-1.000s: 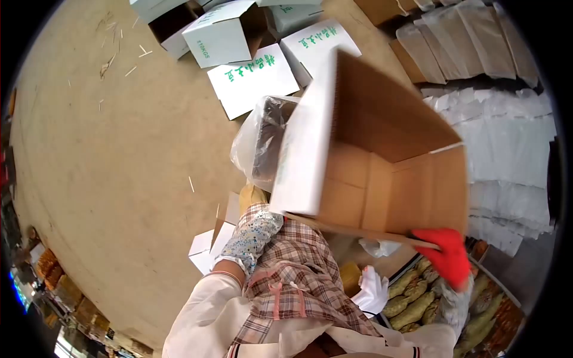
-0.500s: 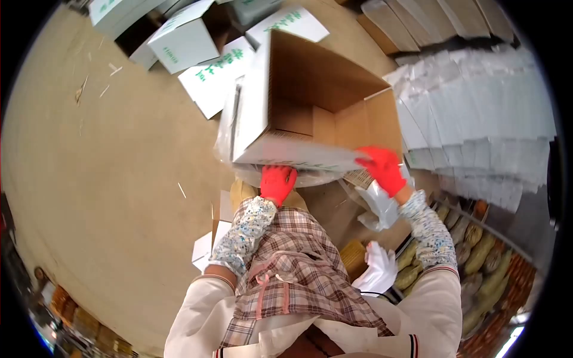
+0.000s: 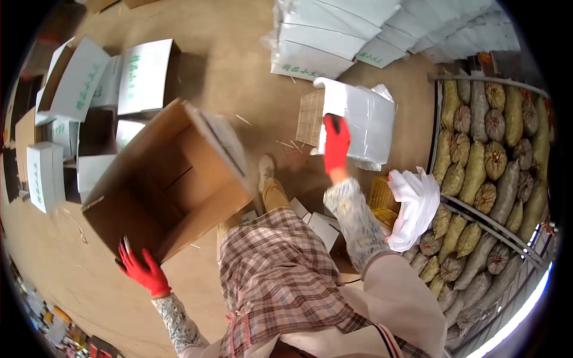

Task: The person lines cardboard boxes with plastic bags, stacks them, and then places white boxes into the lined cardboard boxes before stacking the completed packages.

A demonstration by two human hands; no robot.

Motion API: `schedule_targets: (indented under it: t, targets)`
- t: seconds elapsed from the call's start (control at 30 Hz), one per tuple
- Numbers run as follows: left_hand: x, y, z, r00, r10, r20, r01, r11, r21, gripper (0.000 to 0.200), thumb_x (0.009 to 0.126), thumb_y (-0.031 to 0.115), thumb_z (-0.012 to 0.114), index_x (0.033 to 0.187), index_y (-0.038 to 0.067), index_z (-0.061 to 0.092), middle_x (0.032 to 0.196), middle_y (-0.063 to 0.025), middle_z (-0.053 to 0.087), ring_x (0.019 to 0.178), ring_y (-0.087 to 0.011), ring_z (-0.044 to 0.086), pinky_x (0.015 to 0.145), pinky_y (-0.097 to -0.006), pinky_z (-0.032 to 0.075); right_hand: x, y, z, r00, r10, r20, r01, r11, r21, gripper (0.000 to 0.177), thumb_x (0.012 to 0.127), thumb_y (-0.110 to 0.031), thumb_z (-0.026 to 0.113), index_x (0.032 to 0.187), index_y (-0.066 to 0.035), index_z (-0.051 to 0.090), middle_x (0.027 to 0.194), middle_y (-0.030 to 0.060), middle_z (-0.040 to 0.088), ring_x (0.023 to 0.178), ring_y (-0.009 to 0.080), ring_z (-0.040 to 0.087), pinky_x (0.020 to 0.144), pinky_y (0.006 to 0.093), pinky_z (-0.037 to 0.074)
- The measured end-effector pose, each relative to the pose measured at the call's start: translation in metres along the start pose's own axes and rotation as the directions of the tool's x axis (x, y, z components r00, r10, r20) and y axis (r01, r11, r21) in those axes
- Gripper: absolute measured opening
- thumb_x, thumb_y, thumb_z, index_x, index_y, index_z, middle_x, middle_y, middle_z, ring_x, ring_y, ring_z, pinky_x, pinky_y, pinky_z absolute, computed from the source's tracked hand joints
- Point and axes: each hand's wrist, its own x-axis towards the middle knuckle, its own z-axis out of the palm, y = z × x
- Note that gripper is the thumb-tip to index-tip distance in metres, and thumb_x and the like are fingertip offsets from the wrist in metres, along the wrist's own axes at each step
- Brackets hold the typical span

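A large open cardboard carton [image 3: 173, 173], brown inside and pale outside, stands tilted on my left with its mouth facing me. My left hand [image 3: 145, 274], in a red glove, is at the carton's near lower edge with its fingers spread. In a matching red glove, my right hand [image 3: 336, 146] reaches out over a pack of flat white cartons [image 3: 367, 122] in clear plastic. Its fingers stretch forward along the pack's left side, and a dark patch shows near the fingertips.
White cartons with green writing [image 3: 143, 77] stand at the left. Plastic-wrapped carton stacks [image 3: 316, 56] line the back. A metal rack [image 3: 489, 221] of filled net bags [image 3: 474, 164] is at right, near a yellow crate [image 3: 382, 200] and white plastic bags [image 3: 415, 206].
The open carton has gone from in front of me to my left. My right hand has left its edge and moved to the wrapped pack; my left hand has moved left. The view has turned right.
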Motion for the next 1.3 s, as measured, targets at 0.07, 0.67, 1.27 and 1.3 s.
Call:
schedule_targets:
  t: [0.07, 0.67, 1.27, 1.3]
  targets:
    - [0.002, 0.015, -0.002, 0.999, 0.0, 0.052, -0.002, 0.999, 0.037, 0.044, 0.088, 0.018, 0.048, 0.131, 0.008, 0.044, 0.134, -0.0109, 0.046, 0.126, -0.0275, 0.038, 0.109, -0.0473, 0.012, 0.089, 0.098, -0.02, 0.901, -0.023, -0.434, -0.178, 0.892, -0.415, 0.039, 0.08, -0.039, 0.063, 0.099, -0.007, 0.055, 0.092, 0.0125, 0.057, 0.086, 0.025, 0.054, 0.074, 0.0382, 0.043]
    - [0.031, 0.347, 0.021, 0.583, 0.32, 0.747, 0.582, 0.476, -0.659, 0.044, 0.086, 0.008, 0.049, 0.13, 0.001, 0.043, 0.126, -0.0136, 0.05, 0.116, -0.0222, 0.048, 0.098, -0.0341, 0.036, 0.094, -0.002, -0.157, 0.95, 0.147, -0.274, -0.167, 0.985, -0.049, 0.028, 0.094, -0.026, 0.045, 0.09, 0.001, 0.053, 0.083, 0.0121, 0.058, 0.075, 0.0266, 0.053, 0.069, 0.0369, 0.042]
    - [0.065, 0.232, -0.022, 0.937, 0.057, 0.345, 0.33, 0.179, -0.927, 0.036, 0.095, 0.036, 0.047, 0.1, 0.003, 0.058, 0.078, 0.0025, 0.056, 0.065, -0.0051, 0.048, 0.058, -0.0198, 0.039, -0.108, -0.164, -0.074, 0.819, 0.049, 0.572, -0.315, 0.871, 0.377, 0.01, 0.09, -0.011, 0.054, 0.095, -0.002, 0.053, 0.082, 0.0011, 0.06, 0.058, 0.0048, 0.051, 0.05, 0.0212, 0.044]
    - [0.063, 0.215, -0.022, 0.843, 0.23, 0.487, 0.524, -0.143, -0.84, 0.042, 0.094, 0.04, 0.047, 0.107, 0.001, 0.056, 0.087, -0.0009, 0.058, 0.073, -0.009, 0.052, 0.065, -0.0234, 0.043, -0.115, -0.171, -0.067, 0.845, 0.048, 0.533, -0.284, 0.884, 0.371, 0.01, 0.09, -0.012, 0.053, 0.095, -0.003, 0.053, 0.082, 0.0009, 0.059, 0.058, 0.0048, 0.05, 0.05, 0.0209, 0.044]
